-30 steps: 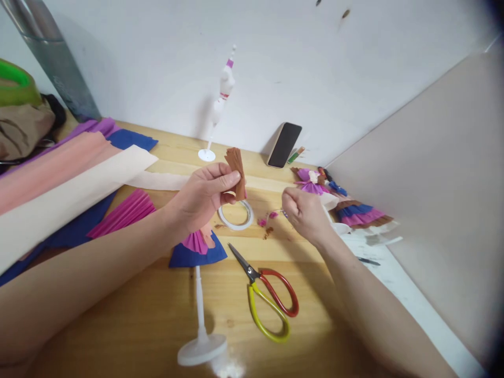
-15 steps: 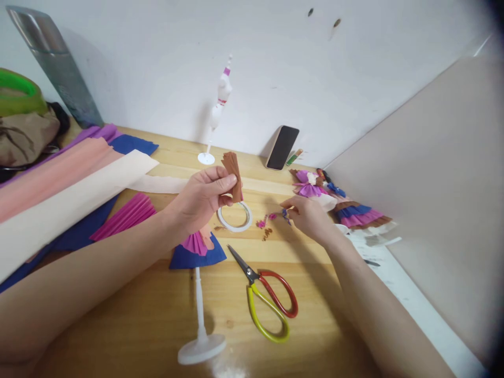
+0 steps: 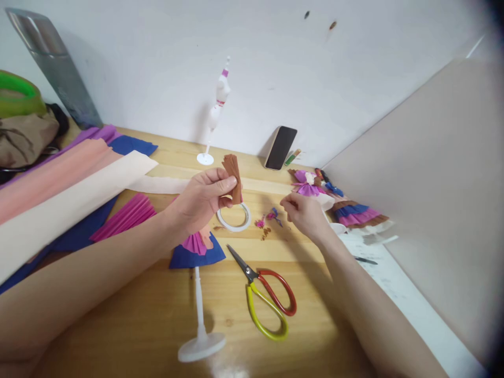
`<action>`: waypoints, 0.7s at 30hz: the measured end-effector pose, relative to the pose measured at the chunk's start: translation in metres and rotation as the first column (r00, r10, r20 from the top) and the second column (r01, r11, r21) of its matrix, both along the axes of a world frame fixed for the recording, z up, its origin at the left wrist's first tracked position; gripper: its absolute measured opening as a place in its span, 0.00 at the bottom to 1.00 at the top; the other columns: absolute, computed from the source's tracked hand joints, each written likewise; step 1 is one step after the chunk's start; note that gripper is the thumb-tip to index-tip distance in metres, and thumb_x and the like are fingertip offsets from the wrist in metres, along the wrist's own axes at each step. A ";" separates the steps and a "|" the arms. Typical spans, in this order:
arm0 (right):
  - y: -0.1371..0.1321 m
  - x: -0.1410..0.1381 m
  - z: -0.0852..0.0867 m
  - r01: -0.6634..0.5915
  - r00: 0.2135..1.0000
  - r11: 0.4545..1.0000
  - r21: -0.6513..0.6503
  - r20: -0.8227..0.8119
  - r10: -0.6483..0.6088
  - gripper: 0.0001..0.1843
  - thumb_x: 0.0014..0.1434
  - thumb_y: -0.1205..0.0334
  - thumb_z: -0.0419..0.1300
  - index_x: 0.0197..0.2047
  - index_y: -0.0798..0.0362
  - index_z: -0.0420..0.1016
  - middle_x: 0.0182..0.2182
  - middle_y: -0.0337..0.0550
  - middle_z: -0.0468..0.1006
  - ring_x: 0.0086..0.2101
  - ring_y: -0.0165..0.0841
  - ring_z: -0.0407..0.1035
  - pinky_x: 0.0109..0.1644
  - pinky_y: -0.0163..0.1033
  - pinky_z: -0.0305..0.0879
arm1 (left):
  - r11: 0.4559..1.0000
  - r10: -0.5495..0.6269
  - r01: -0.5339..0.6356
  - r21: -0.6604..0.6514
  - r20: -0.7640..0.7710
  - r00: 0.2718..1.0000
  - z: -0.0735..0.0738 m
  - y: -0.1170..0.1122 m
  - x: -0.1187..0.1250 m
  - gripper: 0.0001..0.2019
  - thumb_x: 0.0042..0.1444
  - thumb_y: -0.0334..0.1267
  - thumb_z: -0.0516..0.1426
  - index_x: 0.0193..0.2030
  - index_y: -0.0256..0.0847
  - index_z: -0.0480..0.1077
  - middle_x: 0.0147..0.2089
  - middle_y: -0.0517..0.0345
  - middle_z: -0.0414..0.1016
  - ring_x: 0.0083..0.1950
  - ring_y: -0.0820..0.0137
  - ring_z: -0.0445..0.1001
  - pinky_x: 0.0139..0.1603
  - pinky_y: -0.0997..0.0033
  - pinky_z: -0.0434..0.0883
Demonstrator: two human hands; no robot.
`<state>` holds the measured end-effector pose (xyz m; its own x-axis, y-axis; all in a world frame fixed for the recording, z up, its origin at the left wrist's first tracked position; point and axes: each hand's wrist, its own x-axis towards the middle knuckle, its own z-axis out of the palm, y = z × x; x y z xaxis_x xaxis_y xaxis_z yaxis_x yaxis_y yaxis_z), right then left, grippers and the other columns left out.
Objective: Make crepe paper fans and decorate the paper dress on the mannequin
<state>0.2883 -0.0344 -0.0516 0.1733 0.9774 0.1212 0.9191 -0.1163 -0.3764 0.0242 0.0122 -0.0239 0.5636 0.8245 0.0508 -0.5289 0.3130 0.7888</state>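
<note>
A: In the head view, what does the left hand (image 3: 208, 194) have?

B: A brown paper bundle (image 3: 235, 184), pinched between thumb and fingers. It sits upright above the desk (image 3: 157, 315), its lower end overlapping the white tape roll (image 3: 248, 214) in view.

A: And the right hand (image 3: 305, 211)?

B: Its fingers curl inward, just beside the blue scrap (image 3: 276, 217). Whether they close on anything is impossible to say.

A: Which step is that?

B: Apparently a holding step: one hand keeps the folds together while the other is near the trimmings. The next move probably calls for a steady pinch, since loosened pleats would likely fan apart.

A: How does the paper look?

B: Brown, matt and finely creased, with layers splaying at the top. The magenta paper (image 3: 125, 218) lies in long, narrow ridges, while the cream paper (image 3: 79, 194) looks broad and smooth.

A: What about the nearer shapes?

B: A blue skirt (image 3: 199, 259) flares stiffly around a slim white stand (image 3: 200, 310) with a round foot; the left arm and hand hide what is above. Beside it lie scissors (image 3: 250, 272), dark-bladed, with looped red and yellow handles, near curly pink scraps (image 3: 260, 223).
</note>
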 end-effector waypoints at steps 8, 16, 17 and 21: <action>-0.002 -0.029 0.007 -0.083 0.985 0.991 0.101 -0.140 0.097 0.12 0.56 0.59 0.48 0.21 0.50 0.61 0.19 0.38 0.66 0.23 0.32 0.61 0.29 0.37 0.53 | 1.000 0.016 -0.016 -0.005 0.012 1.000 0.002 -0.001 -0.001 0.10 0.47 0.33 0.67 0.24 0.35 0.68 0.25 0.60 0.74 0.27 0.77 0.71 0.30 0.78 0.65; -0.001 -0.036 -0.004 0.015 0.930 0.989 0.144 -0.366 0.039 0.18 0.56 0.57 0.50 0.17 0.49 0.52 0.13 0.32 0.57 0.18 0.27 0.52 0.23 0.35 0.47 | 1.000 0.005 -0.005 0.023 0.010 1.000 0.006 -0.003 -0.002 0.12 0.46 0.34 0.67 0.25 0.37 0.67 0.25 0.60 0.74 0.25 0.78 0.70 0.27 0.79 0.64; 0.000 -0.035 -0.005 0.018 0.913 0.991 0.132 -0.407 0.038 0.19 0.56 0.55 0.50 0.17 0.49 0.53 0.12 0.32 0.57 0.17 0.26 0.51 0.22 0.34 0.48 | 1.000 0.003 -0.004 0.028 0.007 1.000 0.006 -0.004 -0.002 0.12 0.46 0.34 0.68 0.24 0.36 0.68 0.24 0.60 0.74 0.24 0.78 0.69 0.26 0.79 0.64; 0.001 -0.030 -0.005 -0.012 0.834 0.996 0.083 -0.549 0.056 0.21 0.53 0.45 0.55 0.18 0.51 0.63 0.12 0.34 0.63 0.14 0.26 0.57 0.21 0.34 0.55 | 0.998 0.002 -0.003 0.057 0.010 1.000 0.006 -0.004 -0.002 0.12 0.45 0.35 0.69 0.24 0.36 0.69 0.25 0.60 0.74 0.26 0.77 0.70 0.26 0.80 0.64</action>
